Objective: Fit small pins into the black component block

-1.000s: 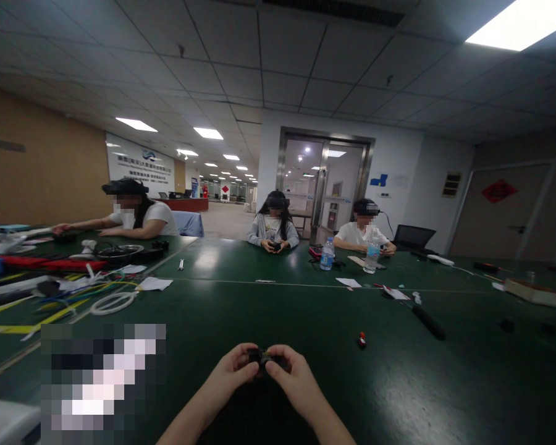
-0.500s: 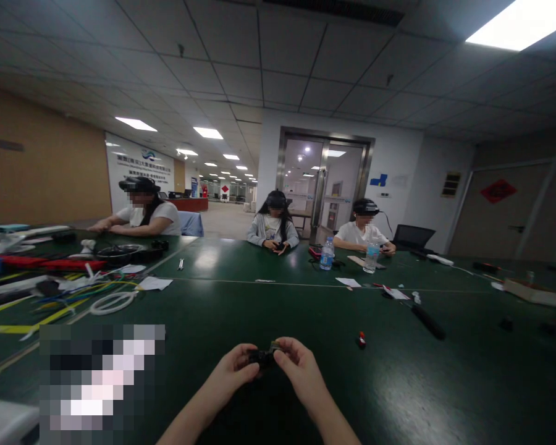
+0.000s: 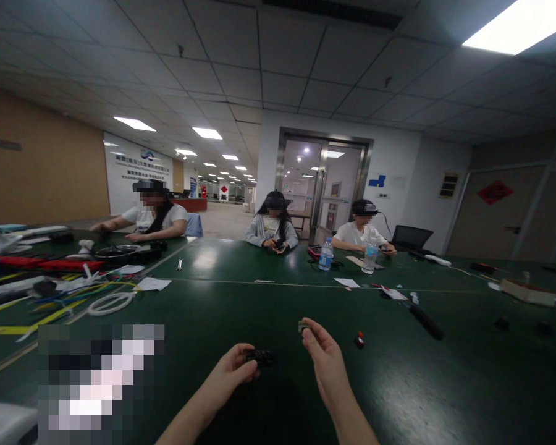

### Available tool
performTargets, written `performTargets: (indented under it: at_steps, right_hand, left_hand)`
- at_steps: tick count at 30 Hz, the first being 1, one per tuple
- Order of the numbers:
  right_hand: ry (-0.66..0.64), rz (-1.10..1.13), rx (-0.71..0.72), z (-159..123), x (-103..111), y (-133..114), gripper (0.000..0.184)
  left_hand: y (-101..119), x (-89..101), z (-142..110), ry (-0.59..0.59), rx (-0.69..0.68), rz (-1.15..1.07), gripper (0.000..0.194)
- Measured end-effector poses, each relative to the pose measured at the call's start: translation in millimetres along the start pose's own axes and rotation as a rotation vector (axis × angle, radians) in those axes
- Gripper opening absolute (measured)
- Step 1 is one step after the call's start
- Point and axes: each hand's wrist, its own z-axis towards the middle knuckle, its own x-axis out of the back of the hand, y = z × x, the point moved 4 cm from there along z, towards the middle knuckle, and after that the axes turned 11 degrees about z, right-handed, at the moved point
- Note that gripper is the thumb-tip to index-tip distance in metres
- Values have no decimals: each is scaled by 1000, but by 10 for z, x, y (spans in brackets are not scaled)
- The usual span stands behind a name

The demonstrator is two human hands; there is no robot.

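Low over the near part of the green table [image 3: 241, 309], my left hand [image 3: 236, 371] is closed on a small black device [image 3: 261, 356], thumb in front and fingers behind. The device's exact kind is too dark to make out. My right hand [image 3: 322, 349] pinches a small pale, squarish piece [image 3: 302, 326] between thumb and fingertips, up and to the right of the black device. The two held things are apart. A small red and dark object [image 3: 360, 339] lies on the table to the right of my right hand.
Cables, a white coil [image 3: 111, 303] and tools crowd the table's left side. A black rod-like object [image 3: 425, 322] lies to the right. Two water bottles [image 3: 325, 254] stand farther back. Three people sit across the table. A pixelated patch covers the lower left.
My right hand has moved up and right, away from the black device, with the small pale piece in its fingers. My left hand stays in place holding the device.
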Motion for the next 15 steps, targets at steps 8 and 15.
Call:
performTargets:
  at_steps: [8,15]
  right_hand:
    - [133,100,65,58,176,-89,44]
    - [219,167,116,119,342,-121,36]
  left_hand:
    - [-3,-19,-7,21,-9,-19,55]
    - [-74,-1,51,5,-9,-14,55]
